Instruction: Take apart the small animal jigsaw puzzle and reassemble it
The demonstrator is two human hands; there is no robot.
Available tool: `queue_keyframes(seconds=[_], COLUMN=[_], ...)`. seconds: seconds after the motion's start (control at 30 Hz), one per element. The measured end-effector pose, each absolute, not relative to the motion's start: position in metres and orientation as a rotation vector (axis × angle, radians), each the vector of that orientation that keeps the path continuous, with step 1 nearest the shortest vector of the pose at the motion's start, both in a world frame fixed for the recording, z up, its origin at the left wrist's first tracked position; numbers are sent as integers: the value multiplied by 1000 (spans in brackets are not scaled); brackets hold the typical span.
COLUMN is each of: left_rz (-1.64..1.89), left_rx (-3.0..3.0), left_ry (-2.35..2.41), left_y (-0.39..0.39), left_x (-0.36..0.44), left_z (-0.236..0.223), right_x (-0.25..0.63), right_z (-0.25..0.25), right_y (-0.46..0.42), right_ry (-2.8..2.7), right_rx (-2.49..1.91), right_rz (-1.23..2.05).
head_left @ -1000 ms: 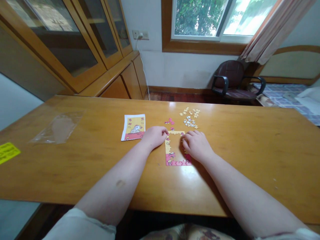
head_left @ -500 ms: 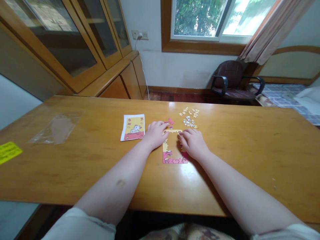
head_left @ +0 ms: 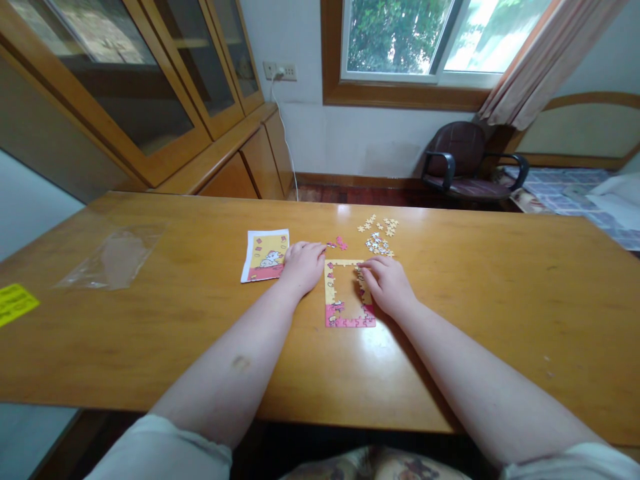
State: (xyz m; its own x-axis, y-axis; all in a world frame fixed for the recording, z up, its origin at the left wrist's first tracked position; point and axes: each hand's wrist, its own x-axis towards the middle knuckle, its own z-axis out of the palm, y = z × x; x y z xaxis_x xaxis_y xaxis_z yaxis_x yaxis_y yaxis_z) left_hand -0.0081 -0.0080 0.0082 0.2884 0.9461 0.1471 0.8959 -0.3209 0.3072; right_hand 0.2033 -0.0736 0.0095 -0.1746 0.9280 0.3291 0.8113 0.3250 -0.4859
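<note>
A partly joined jigsaw puzzle [head_left: 351, 322], a rectangular border of yellow and pink pieces with a bare middle, lies flat on the table. My right hand [head_left: 389, 285] rests over its upper right edge, fingers reaching forward onto the border and thumb a little apart. To the left, between the puzzle and a printed picture [head_left: 265, 255] of a white cartoon animal, lies my left hand [head_left: 303, 268]. Its fingers stretch toward a few loose pink pieces [head_left: 342, 244] beyond the border. Anything under its fingertips is hidden.
Loose yellow pieces [head_left: 391, 227] and a pile of white-patterned pieces [head_left: 379, 245] lie behind my right hand. A clear plastic bag [head_left: 117, 257] is on the left of the wooden table [head_left: 480, 300]. An armchair [head_left: 463, 160] stands beyond the far edge.
My left hand has shifted left off the puzzle's upper left corner, uncovering the left border. A pink piece near its fingers no longer shows. My right hand stays almost still.
</note>
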Motion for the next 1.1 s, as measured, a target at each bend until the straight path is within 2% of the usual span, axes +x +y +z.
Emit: queue_keyframes(seconds=[0.3,1.1], left_rz=[375,363], left_rx=[2292,2253], left_ry=[1954,1977], left_y=[-3,1], left_x=[-13,-19], left_z=[6,8], right_x=[205,205], right_z=[8,8], right_y=[-73,-74], right_ry=[-2034,-2018], right_rx=[-1503,-1459], right_rz=[282,308])
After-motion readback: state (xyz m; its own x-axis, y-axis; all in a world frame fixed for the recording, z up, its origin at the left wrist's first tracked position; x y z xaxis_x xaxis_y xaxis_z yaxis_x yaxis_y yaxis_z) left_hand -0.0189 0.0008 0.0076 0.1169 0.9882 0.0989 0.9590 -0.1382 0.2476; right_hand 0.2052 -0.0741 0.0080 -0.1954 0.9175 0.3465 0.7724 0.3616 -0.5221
